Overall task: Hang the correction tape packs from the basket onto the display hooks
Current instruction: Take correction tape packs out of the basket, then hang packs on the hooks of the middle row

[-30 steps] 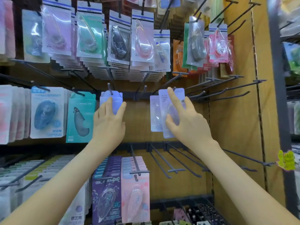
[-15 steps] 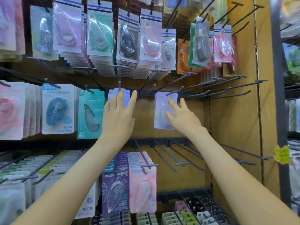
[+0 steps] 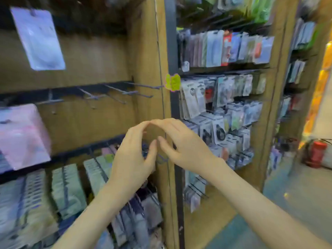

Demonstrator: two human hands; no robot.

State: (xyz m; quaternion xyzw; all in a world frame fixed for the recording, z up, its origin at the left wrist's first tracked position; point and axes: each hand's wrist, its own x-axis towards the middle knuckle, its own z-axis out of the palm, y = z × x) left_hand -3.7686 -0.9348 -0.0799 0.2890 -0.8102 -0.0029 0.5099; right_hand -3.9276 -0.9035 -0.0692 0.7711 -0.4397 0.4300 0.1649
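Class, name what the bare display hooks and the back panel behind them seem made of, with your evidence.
Display hooks: likely metal wire, thin, dark, dull grey sheen. Back panel: wood or wood-look board, matte brown, faint grain; blur leaves it open.

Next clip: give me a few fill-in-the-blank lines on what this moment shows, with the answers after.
1. The left hand and the right hand hold ____.
2. The hooks on the black rail above the hands are ____.
3. The fire extinguisher at far right is ____.
Missing words: nothing; empty; red.
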